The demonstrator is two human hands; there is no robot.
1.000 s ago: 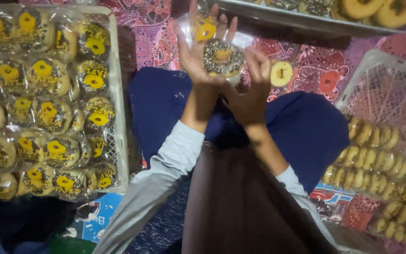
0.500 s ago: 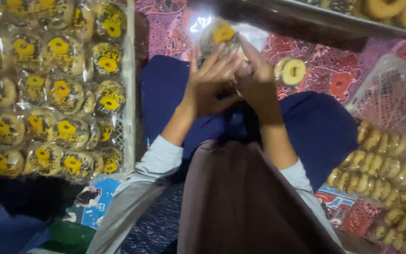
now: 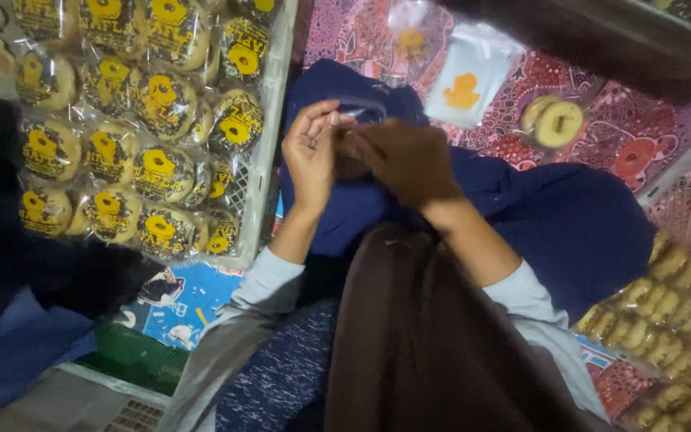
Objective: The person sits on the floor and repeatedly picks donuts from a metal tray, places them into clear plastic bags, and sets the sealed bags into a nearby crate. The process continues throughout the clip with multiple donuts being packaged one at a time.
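Patterned red mat [image 3: 601, 136]; left hand [image 3: 311, 152] and right hand [image 3: 405, 160], each grip pinched on clear wrapper [image 3: 359, 110].

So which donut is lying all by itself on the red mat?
The bare, pale ring donut on the patterned mat, beyond the right hand. The others sit packed together: wrapped ones in the white crate, unwrapped ones in rows at the right edge.

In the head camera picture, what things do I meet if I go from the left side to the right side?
White crate of wrapped donuts → left hand → right hand, both pinching a clear wrapper → empty bag with a yellow print → bare donuts on the patterned cloth → tray of unwrapped donuts.
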